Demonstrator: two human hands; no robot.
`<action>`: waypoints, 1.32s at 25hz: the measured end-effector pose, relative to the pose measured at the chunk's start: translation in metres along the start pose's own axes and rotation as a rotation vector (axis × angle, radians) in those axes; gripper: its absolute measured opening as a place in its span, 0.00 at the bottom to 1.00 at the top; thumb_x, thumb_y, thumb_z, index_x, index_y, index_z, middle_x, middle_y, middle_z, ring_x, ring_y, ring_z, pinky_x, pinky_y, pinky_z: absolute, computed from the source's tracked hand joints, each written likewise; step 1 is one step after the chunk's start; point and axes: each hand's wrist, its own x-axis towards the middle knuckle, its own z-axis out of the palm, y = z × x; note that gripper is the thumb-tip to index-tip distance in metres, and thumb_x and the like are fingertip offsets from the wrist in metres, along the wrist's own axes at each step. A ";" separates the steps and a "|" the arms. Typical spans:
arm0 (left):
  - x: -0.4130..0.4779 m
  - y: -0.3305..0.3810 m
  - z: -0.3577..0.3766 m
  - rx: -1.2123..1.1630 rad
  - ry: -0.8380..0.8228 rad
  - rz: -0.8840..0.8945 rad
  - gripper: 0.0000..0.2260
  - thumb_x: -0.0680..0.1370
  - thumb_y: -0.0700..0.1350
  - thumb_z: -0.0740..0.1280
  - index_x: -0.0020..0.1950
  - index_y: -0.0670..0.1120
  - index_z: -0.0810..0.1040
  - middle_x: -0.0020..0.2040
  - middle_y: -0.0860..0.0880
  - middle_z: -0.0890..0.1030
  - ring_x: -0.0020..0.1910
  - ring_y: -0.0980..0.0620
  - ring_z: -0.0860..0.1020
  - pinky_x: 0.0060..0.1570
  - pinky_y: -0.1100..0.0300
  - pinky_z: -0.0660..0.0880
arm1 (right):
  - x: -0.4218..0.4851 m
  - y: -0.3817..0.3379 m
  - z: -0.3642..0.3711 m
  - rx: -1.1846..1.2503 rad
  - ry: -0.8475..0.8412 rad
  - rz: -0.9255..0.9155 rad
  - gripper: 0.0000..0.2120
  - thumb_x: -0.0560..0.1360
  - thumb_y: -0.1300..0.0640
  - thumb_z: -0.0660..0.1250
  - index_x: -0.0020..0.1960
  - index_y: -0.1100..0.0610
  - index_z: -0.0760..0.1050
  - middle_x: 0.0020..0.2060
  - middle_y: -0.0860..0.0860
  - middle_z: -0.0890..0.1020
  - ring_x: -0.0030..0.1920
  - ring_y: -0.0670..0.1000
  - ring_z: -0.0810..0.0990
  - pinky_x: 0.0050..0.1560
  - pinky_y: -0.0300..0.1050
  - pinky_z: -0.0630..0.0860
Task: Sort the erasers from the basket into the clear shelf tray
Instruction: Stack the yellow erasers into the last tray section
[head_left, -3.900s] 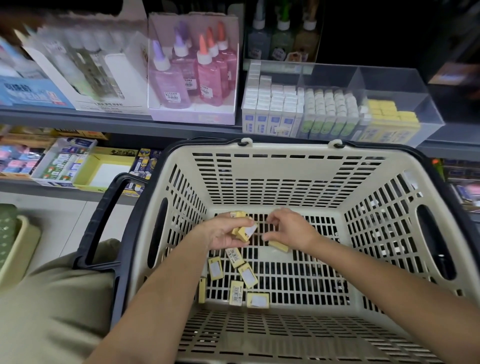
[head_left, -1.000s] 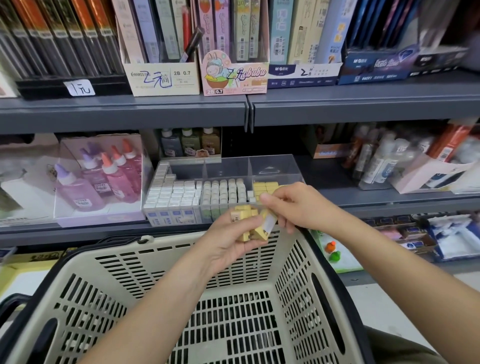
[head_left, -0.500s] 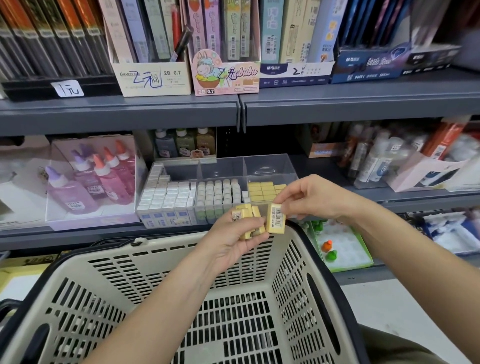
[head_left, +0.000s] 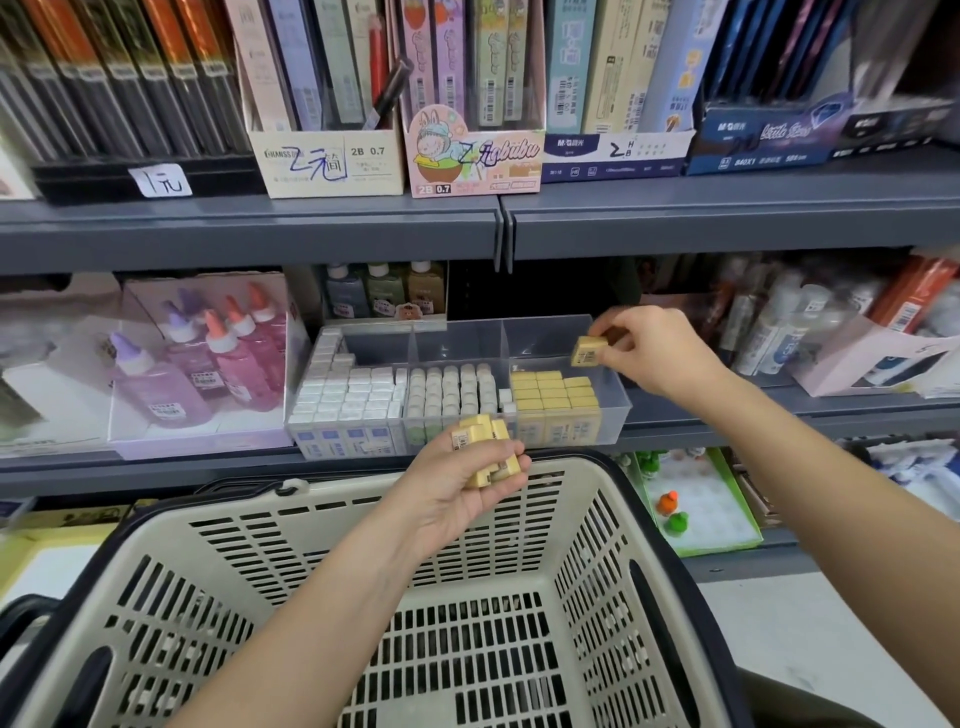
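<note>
Two bare hands are raised between a beige slatted basket, nearest the camera, and the grey shelf beyond it. The right hand reaches to the far right end of the clear shelf tray. Its fingers pinch one yellow eraser, whose barcode label faces the camera. That eraser hangs over the tray's right compartment, apart from the stock beneath it.

Rows of matching yellow erasers fill the near part of the right compartment. The middle compartment holds pale rounded erasers. The left one holds white boxed erasers, stacked higher along its far left side.

The left hand sits palm up over the basket's far rim, in front of the tray's near wall. Its fingers are curled round a small cluster of yellow erasers; how many cannot be told.

Left of the tray stands a display box of pink and purple glue bottles. The upper shelf carries upright cartons of pencil leads.
</note>
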 end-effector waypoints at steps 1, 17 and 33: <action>0.000 0.000 0.000 0.000 -0.003 -0.003 0.26 0.59 0.34 0.73 0.57 0.38 0.75 0.40 0.40 0.84 0.40 0.45 0.84 0.33 0.59 0.80 | -0.001 -0.001 0.000 -0.039 -0.012 -0.033 0.09 0.73 0.60 0.67 0.53 0.55 0.79 0.42 0.51 0.81 0.43 0.50 0.80 0.48 0.41 0.75; -0.001 0.001 0.006 0.004 -0.014 -0.039 0.15 0.70 0.32 0.69 0.56 0.37 0.74 0.39 0.41 0.83 0.39 0.45 0.83 0.32 0.59 0.80 | 0.007 0.000 0.044 -0.435 -0.144 -0.108 0.07 0.76 0.64 0.58 0.48 0.57 0.73 0.45 0.56 0.78 0.44 0.59 0.76 0.39 0.46 0.71; -0.011 0.003 0.016 -0.132 -0.109 -0.072 0.12 0.75 0.32 0.61 0.59 0.37 0.73 0.45 0.37 0.83 0.44 0.42 0.83 0.38 0.55 0.81 | 0.003 -0.013 0.018 -0.360 -0.207 0.067 0.09 0.74 0.56 0.61 0.54 0.54 0.73 0.51 0.55 0.80 0.50 0.59 0.78 0.47 0.50 0.74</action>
